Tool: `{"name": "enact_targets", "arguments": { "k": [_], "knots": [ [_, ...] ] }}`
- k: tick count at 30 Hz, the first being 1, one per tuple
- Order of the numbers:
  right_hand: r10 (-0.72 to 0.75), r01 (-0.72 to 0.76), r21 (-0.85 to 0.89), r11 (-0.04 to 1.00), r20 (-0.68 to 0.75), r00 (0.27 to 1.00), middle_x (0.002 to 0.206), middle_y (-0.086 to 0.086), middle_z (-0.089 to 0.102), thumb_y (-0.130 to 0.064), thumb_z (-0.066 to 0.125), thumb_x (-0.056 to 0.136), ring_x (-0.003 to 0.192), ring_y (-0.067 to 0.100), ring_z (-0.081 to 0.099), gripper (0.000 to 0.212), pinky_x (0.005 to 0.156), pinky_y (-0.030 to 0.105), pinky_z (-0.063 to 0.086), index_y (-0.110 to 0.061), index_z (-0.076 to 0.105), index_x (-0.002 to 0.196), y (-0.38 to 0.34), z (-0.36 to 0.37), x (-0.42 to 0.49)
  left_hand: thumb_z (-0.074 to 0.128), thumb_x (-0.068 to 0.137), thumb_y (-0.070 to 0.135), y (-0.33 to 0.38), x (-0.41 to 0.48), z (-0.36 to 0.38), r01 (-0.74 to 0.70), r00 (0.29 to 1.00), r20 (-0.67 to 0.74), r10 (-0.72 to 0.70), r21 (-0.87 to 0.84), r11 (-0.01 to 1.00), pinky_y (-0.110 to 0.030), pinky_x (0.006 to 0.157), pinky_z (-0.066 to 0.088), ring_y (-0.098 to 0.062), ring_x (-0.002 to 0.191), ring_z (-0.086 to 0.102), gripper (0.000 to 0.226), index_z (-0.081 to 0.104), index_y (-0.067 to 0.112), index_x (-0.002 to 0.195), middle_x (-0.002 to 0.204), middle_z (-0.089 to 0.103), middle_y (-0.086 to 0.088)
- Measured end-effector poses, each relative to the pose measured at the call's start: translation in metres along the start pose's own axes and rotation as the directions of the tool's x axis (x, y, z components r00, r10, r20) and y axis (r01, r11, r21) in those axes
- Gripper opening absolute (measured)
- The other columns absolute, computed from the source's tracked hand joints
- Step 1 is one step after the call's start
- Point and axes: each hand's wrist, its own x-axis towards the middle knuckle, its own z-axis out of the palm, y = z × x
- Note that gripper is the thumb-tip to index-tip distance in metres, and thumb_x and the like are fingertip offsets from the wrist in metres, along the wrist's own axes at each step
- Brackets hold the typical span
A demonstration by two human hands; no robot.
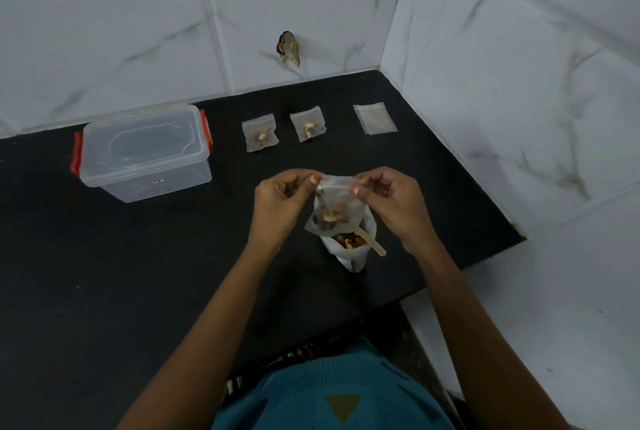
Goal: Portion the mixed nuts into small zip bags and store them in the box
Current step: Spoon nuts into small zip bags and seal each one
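A small clear zip bag (337,210) with a few nuts in its bottom hangs above the counter, pinched at its top edge by both hands. My left hand (280,199) grips the top left corner and my right hand (393,199) grips the top right. Right under it stands the open big bag of mixed nuts (349,246) with a wooden spoon (372,244) sticking out. Two filled small bags (259,133) (308,128) and one flat empty bag (374,118) lie in a row further back. The clear plastic box (143,152) with red clips sits at the left, its lid on.
The black counter (138,274) ends at a tiled wall behind and a tiled wall on the right, forming a corner. A small dark object (288,49) hangs on the back wall. The counter's front edge runs near my body.
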Motion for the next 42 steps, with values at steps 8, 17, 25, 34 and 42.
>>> {"name": "enact_targets", "arguments": {
  "k": [8,17,25,34,42],
  "knots": [
    [0.033,-0.021,0.234,0.972,-0.047,0.998,0.086,0.001,0.064,0.000,0.064,0.079,0.076,0.003,0.065,0.025,0.064,0.016,0.052,-0.018,0.052,0.091,-0.004,0.008,-0.003,0.053,0.089,0.006,0.010,-0.002,0.001,0.046,0.998,0.054,-0.041,-0.099,0.994,-0.011,0.072,0.048,0.003,0.085,0.063,0.015,0.064,0.016,0.092,0.091,0.066,0.004],
    [0.017,0.010,0.321,0.947,-0.081,0.997,0.083,-0.001,0.064,0.007,0.060,0.081,0.076,0.001,0.066,0.033,0.064,0.014,0.052,-0.018,0.041,0.092,-0.010,0.015,-0.008,0.061,0.083,0.004,0.014,-0.001,0.007,0.098,0.985,0.150,-0.083,-0.091,0.991,-0.014,0.069,0.052,0.001,0.082,0.065,0.020,0.060,0.020,0.095,0.091,0.064,0.006],
    [-0.031,0.066,0.289,0.955,-0.123,0.992,0.083,-0.003,0.065,0.004,0.063,0.079,0.078,-0.001,0.065,0.032,0.069,0.015,0.052,-0.018,0.045,0.094,-0.007,0.014,-0.011,0.060,0.085,0.010,0.014,0.002,0.004,-0.008,0.981,0.193,-0.011,0.098,0.995,-0.015,0.069,0.053,-0.001,0.083,0.064,0.010,0.063,0.018,0.090,0.092,0.064,0.004],
    [0.025,-0.007,0.235,0.972,-0.071,0.997,0.086,-0.002,0.065,-0.003,0.062,0.081,0.084,0.008,0.063,0.012,0.075,0.021,0.053,-0.016,0.064,0.081,-0.002,0.009,-0.004,0.061,0.083,0.008,0.014,0.000,0.005,0.041,0.995,0.090,-0.039,-0.021,0.999,-0.013,0.070,0.051,-0.001,0.085,0.066,0.014,0.063,0.018,0.093,0.092,0.067,0.004],
    [0.063,-0.045,0.266,0.963,-0.061,0.996,0.087,-0.001,0.063,-0.005,0.059,0.084,0.086,0.008,0.062,0.009,0.076,0.023,0.052,-0.013,0.062,0.083,-0.001,0.008,-0.004,0.060,0.085,0.011,0.016,0.001,0.003,0.046,0.997,0.062,-0.046,-0.002,0.999,-0.017,0.075,0.053,-0.006,0.089,0.066,0.014,0.065,0.024,0.087,0.094,0.067,0.003]
  ]
}}
